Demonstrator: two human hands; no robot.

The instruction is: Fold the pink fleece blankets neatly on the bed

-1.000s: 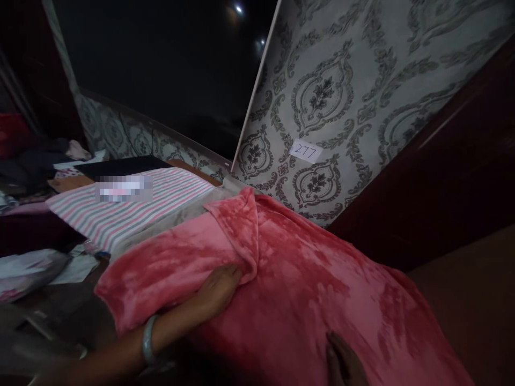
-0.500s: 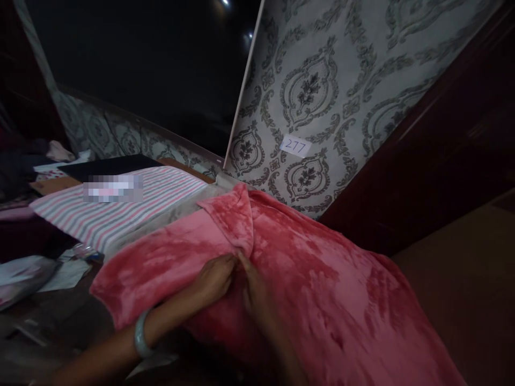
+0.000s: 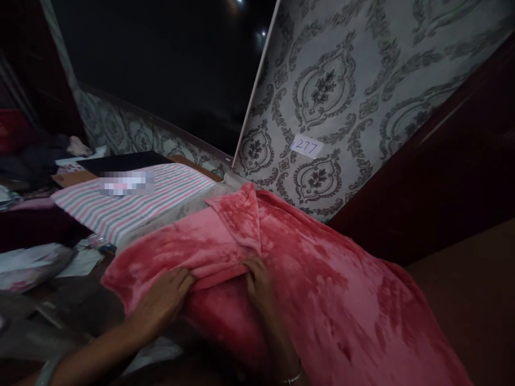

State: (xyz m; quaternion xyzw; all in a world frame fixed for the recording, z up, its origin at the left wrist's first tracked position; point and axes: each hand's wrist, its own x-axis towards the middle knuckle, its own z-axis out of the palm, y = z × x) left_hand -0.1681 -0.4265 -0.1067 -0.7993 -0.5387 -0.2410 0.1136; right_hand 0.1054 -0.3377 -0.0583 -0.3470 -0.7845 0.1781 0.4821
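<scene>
A plush pink-red blanket [image 3: 338, 300] spreads across the surface in front of me and drapes down toward the lower right. One corner of it is turned over into a triangular flap near the wall. My left hand [image 3: 171, 292] pinches the blanket's near edge on the left. Farther right, my right hand [image 3: 258, 276] grips the same edge just below the flap, fingers curled over the cloth. Between the two hands the edge is pulled into a narrow raised fold. Below this fold the blanket hangs in shadow.
A striped white, pink and grey cloth [image 3: 169, 187] lies to the left, beside a black flat panel [image 3: 129, 162]. Behind stand a large dark screen [image 3: 173, 69] and patterned wall [image 3: 325, 96] with a paper [image 3: 307, 146] marked 277. Plastic bags [image 3: 36, 265] and clothes sit at far left.
My hands were close together at the blanket's edge. My left hand has since moved left and toward me along it, opening a gap, while my right hand stays near the flap.
</scene>
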